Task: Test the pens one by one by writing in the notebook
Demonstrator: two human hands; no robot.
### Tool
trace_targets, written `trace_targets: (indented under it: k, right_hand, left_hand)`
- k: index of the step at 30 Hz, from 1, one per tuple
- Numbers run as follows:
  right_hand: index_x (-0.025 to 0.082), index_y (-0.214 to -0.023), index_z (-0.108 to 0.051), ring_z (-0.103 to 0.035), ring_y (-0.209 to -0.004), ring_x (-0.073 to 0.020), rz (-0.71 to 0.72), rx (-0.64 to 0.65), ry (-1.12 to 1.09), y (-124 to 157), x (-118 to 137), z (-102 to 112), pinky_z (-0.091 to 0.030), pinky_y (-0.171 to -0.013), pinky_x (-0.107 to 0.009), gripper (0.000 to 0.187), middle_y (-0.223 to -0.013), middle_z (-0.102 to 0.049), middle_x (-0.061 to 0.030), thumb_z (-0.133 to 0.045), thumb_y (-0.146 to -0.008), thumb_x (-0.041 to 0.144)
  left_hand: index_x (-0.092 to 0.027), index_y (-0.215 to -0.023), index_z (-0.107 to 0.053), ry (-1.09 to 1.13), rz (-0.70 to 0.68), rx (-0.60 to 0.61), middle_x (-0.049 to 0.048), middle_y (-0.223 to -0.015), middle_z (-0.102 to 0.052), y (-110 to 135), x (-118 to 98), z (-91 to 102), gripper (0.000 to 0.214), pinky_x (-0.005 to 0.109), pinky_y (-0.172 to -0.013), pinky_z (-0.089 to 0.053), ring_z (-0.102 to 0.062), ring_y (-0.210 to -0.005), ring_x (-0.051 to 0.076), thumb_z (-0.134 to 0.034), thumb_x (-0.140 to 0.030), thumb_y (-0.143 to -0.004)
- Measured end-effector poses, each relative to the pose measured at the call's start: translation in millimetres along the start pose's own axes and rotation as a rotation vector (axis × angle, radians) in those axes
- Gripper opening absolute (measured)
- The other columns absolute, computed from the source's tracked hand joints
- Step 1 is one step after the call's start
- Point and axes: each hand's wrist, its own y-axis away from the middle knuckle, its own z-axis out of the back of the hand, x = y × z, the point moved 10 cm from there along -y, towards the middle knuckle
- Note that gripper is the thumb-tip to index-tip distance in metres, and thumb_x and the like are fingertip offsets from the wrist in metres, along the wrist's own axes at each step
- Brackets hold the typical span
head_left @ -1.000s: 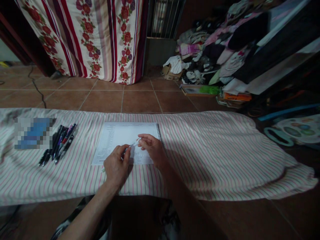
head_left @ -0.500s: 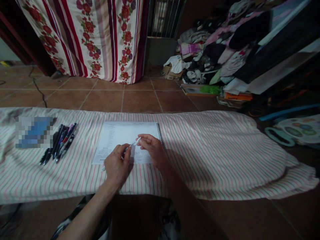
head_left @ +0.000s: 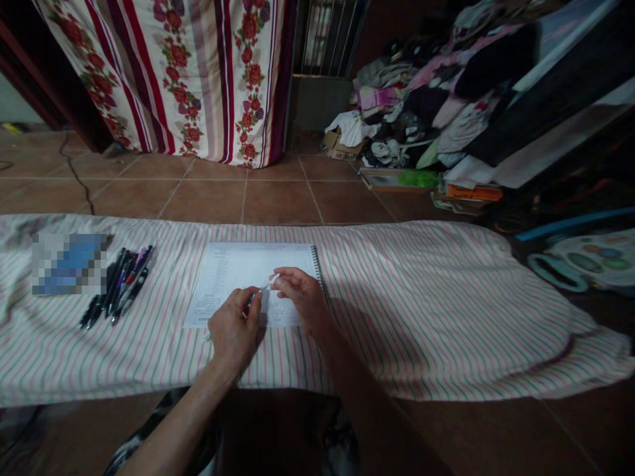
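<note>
Over a spiral-bound notebook (head_left: 243, 261), both hands work on a slim white pen (head_left: 268, 284). My left hand (head_left: 234, 324) is closed, with thumb and forefinger pinching one part of it. From the other side, the fingertips of my right hand (head_left: 299, 291) grip its whitish end. The narrow stretch between the two hands looks darker and thin; its detail is too small to make out. A small pale piece sticks out beside the left palm, and I cannot tell whether it belongs to the pen. Faint handwriting shows on the page under the right hand.
To the left lies a bunch of pens (head_left: 119, 284), mostly dark, near a blurred blue item (head_left: 74, 263). All rest on a striped cloth (head_left: 421, 297). Beyond are a tiled floor (head_left: 278, 195), a floral curtain (head_left: 208, 79) and piled clothes (head_left: 417, 99).
Almost nothing differs. The view has shifted very slightly, and both hands keep the same grip on the pen, the left a touch closer to the right.
</note>
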Motion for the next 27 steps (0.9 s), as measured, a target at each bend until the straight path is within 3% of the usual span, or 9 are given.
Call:
trace_targets:
  k: [27]
  right_hand:
    - [0.018,-0.080,-0.064,-0.064,-0.066,-0.0133,0.032,0.064,0.059,3.1,2.1,-10.3,-0.048,-0.057,-0.023,0.016,-0.071,-0.068,-0.0004,-0.063,-0.065,0.023]
  left_hand:
    - [-0.022,-0.094,-0.065,-0.024,0.004,0.029,-0.0013,-0.081,-0.065,-0.7,-3.0,-0.7,0.024,0.024,-0.056,-0.031,-0.055,-0.061,0.011,-0.045,-0.033,-0.088]
